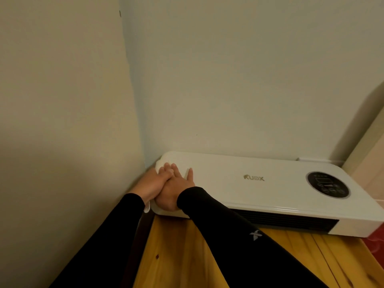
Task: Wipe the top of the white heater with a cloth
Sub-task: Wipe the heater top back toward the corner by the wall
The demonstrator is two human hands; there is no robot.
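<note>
I am pressing both hands onto the near-left corner of the white heater (239, 183), which is lying flat on the wooden bench (187, 256) against the wall. My right hand (176, 190), fingers straight and released, is flattening the white cloth (160, 163), whose edge is peeking out beyond my fingertips. My left hand (152, 185) is lying alongside; whether its grip is clenching the cloth I cannot tell. The wiping step is under way. Next, I judge, calls for sweeping rightward toward the round control panel (328, 185), well apart from my grip.
</note>
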